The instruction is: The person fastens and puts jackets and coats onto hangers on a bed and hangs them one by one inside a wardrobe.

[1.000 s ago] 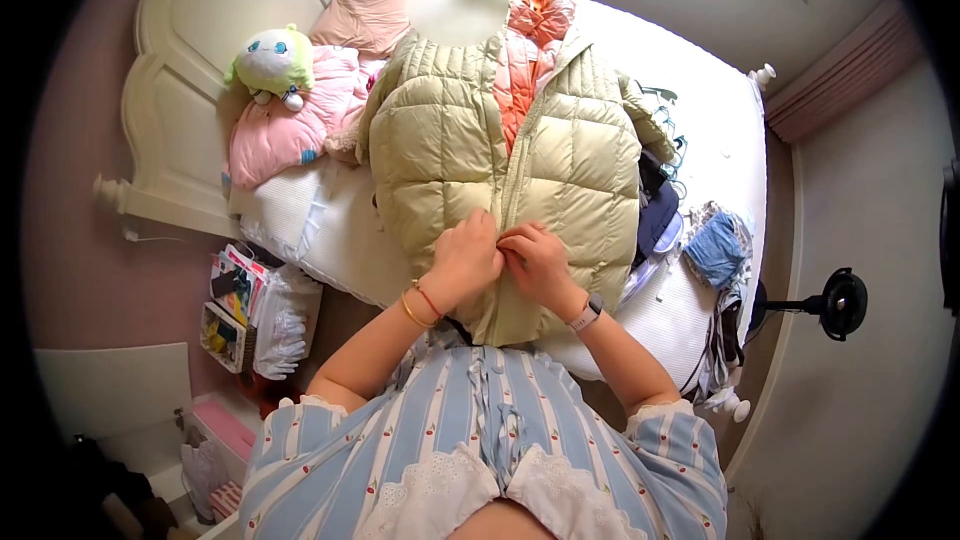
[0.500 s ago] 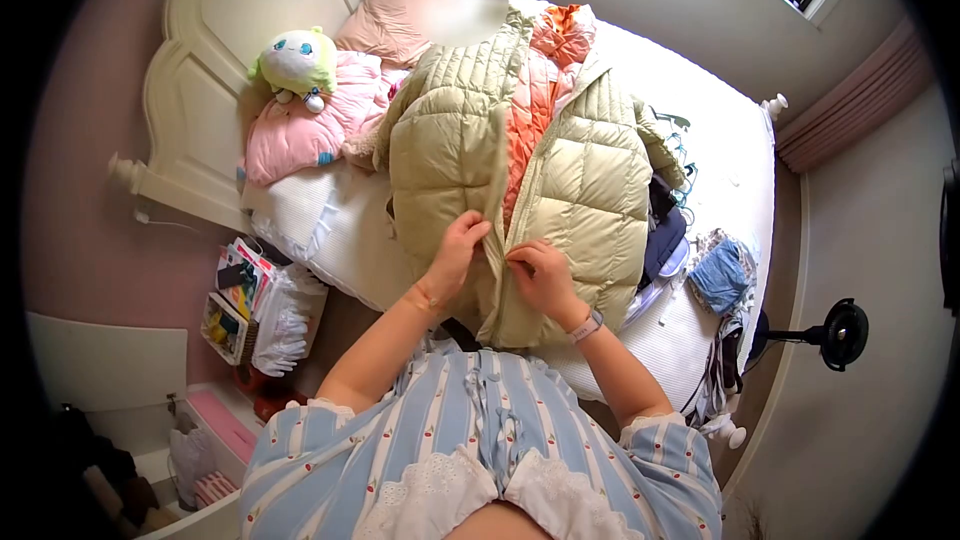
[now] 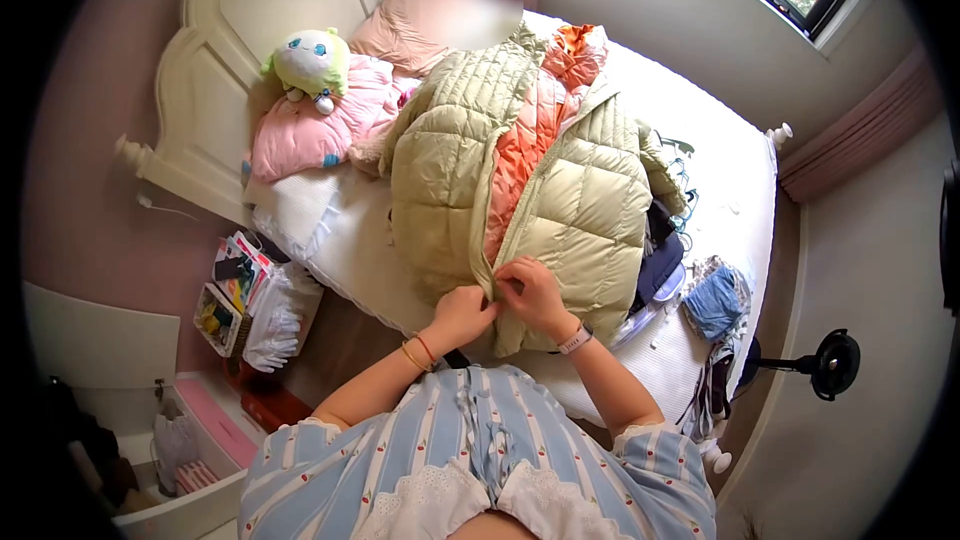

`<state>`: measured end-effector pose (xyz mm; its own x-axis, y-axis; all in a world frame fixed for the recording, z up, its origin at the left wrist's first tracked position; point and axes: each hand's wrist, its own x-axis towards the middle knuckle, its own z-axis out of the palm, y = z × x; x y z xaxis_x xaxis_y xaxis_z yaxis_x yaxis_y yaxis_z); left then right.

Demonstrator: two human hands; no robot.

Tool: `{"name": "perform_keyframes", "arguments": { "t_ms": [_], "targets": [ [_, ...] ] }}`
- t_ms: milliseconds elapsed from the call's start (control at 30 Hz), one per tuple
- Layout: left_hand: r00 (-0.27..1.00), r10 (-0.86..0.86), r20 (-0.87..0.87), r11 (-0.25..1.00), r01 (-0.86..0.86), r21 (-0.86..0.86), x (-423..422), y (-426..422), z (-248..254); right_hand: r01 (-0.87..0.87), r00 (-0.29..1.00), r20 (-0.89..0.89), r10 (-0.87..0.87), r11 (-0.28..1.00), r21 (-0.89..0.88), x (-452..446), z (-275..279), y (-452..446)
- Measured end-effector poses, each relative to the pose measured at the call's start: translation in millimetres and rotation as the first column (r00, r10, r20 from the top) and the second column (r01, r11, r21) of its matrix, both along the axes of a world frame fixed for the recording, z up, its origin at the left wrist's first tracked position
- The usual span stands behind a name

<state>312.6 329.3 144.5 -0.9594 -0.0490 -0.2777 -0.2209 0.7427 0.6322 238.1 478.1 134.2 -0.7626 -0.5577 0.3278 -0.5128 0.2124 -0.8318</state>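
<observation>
A pale green quilted down jacket (image 3: 590, 190) lies front up on the bed, its front open on an orange lining (image 3: 520, 165). Near the hem, my left hand (image 3: 465, 313) is closed on the left front edge. My right hand (image 3: 533, 292) pinches the jacket's front just beside it, higher and to the right, with fingertips pressed together. Both hands are close together where the two front edges meet. Whatever small part of the closure lies between the fingers is hidden.
The white bed (image 3: 720, 170) holds a plush doll (image 3: 311, 65) on a pink cushion (image 3: 310, 135). Hangers (image 3: 683, 180), dark clothing (image 3: 658, 262) and folded denim (image 3: 714, 302) lie right of the jacket. A black fan (image 3: 833, 365) stands at right; an open drawer (image 3: 200, 440) is lower left.
My left hand has moved down toward the hem and nearer my right hand. My right hand has shifted slightly, and the jacket's front edges now meet at my fingers. The view has tilted slightly.
</observation>
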Motion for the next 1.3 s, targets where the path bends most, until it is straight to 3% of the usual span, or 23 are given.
{"name": "perform_keyframes", "arguments": {
  "t_ms": [67,133,200,267,333,367,433,533,733,833,967,1000,1067,1133,1267,1300],
  "targets": [
    [1.0,-0.023,-0.004,0.998,0.023,-0.063,-1,-2,-3,-0.004,1.0,-0.008,0.004,1.0,-0.019,-2,-3,-1],
    [0.976,-0.156,-0.154,0.985,0.142,-0.094,-4,-7,-3,-0.001,1.0,-0.01,0.001,0.999,-0.042,-3,-5,-4],
    [0.969,-0.201,-0.143,0.978,0.189,-0.092,-3,-8,1,0.184,0.947,-0.25,-0.201,0.979,-0.088,-14,-4,-9],
    [0.959,-0.253,-0.131,0.966,0.243,-0.085,0,-4,8,0.213,0.948,-0.211,-0.239,0.967,-0.137,-40,-11,-7],
    [0.946,-0.272,-0.179,0.962,0.272,-0.024,3,-1,15,0.37,0.921,-0.118,-0.371,0.929,-0.032,-67,-4,-5],
    [0.936,-0.295,-0.194,0.955,0.295,-0.032,5,0,19,0.381,0.917,-0.119,-0.382,0.924,-0.035,-80,0,-5],
    [0.923,-0.326,-0.206,0.945,0.326,-0.038,8,1,26,0.376,0.833,-0.42,-0.36,0.926,-0.048,-109,8,-6],
    [0.907,-0.358,-0.222,0.933,0.357,-0.046,16,-2,44,0.323,0.872,-0.403,-0.277,0.945,0.048,-149,14,-10],
    [0.911,-0.381,-0.159,0.92,0.39,0.032,40,-19,68,0.385,0.882,-0.367,-0.297,0.902,0.196,-211,13,-30],
    [0.922,-0.356,-0.152,0.932,0.363,0.02,50,-22,73,0.393,0.89,-0.391,-0.235,0.828,0.399,-235,9,-40],
    [0.93,-0.352,-0.102,0.933,0.358,0.041,62,-28,69,0.551,0.797,-0.461,-0.389,0.782,0.292,-266,11,-46],
    [0.932,-0.354,-0.073,0.931,0.359,0.064,66,-31,68,0.591,0.783,-0.476,-0.4,0.717,0.37,-284,9,-44],
    [0.919,-0.394,-0.017,0.917,0.394,0.063,69,-39,67,0.694,0.681,-0.558,-0.474,0.661,0.286,-307,16,-42],
    [0.902,-0.422,0.089,0.906,0.419,0.059,69,-47,67,0.688,0.72,-0.472,-0.509,0.615,0.386,-329,30,-39],
    [0.882,-0.436,0.177,0.899,0.436,0.043,61,-52,66,0.797,0.601,-0.523,-0.605,0.506,0.33,-369,29,-45],
    [0.882,-0.443,0.159,0.896,0.443,0.037,58,-53,68,0.744,0.666,-0.449,-0.595,0.49,0.453,-377,30,-45]
  ]
}}
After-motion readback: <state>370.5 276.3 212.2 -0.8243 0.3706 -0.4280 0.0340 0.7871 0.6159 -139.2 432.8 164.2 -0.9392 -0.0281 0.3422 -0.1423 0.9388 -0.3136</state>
